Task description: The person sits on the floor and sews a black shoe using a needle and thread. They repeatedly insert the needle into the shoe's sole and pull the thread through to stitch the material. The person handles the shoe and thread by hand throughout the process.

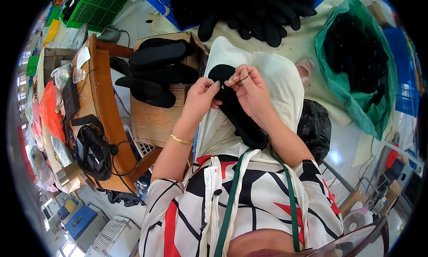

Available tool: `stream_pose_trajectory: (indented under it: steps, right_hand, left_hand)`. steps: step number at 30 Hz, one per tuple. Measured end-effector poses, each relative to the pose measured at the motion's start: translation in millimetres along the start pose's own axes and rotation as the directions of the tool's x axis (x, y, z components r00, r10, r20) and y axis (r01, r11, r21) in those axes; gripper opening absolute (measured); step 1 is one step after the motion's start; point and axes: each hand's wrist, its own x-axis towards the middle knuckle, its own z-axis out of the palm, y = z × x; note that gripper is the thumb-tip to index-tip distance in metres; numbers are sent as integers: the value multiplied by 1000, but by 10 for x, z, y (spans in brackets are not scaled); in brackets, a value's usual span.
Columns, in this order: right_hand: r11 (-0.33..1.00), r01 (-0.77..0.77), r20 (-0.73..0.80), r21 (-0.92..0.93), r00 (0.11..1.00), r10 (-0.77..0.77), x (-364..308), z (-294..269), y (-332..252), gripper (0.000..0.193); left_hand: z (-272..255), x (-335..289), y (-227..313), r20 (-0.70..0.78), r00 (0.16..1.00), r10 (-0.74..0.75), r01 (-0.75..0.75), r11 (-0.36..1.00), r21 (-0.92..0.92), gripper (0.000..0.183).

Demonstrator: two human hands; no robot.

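A black cloth shoe lies lengthwise on a cream cloth over my lap, its toe pointing away and its opening towards me. With thumb and fingers pinched, my left hand grips the shoe's left edge close to the toe. Just above the toe's right side, my right hand is closed in a pinch, its fingertips close to the left thumb. A tiny pale spot shows between the hands. What the right fingers hold is too small to make out. On my left wrist is a gold bangle.
Several black shoes lie on a cardboard box at left, beside a wooden table bearing a black strapped device. Black shoe pieces spill from a blue crate at the far side. A green sack stands at right.
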Motion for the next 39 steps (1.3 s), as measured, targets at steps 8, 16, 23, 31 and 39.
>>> stream_pose_trajectory:
  steps: [8,16,23,31,39]
  right_hand:
    - [957,-76,-100,281,989,108,-33,-132,39,12]
    - [956,-81,-97,283,989,112,-392,-129,8,9]
    - [964,-51,-144,-262,989,13,-322,-17,-129,14]
    - [96,532,408,-841,741,-533,-605,48,-412,11]
    - [-303,788,842,-536,523,-130,-565,159,-327,14]
  left_hand:
    - [149,159,-253,-155,849,506,-375,782,499,28]
    - [93,152,-356,-75,828,556,-343,608,715,20]
    - [3,121,-374,15,826,563,-357,502,788,13]
    - [366,-56,260,275,754,597,-500,249,830,21]
    - [375,116,525,262,930,256,-308,159,938,65]
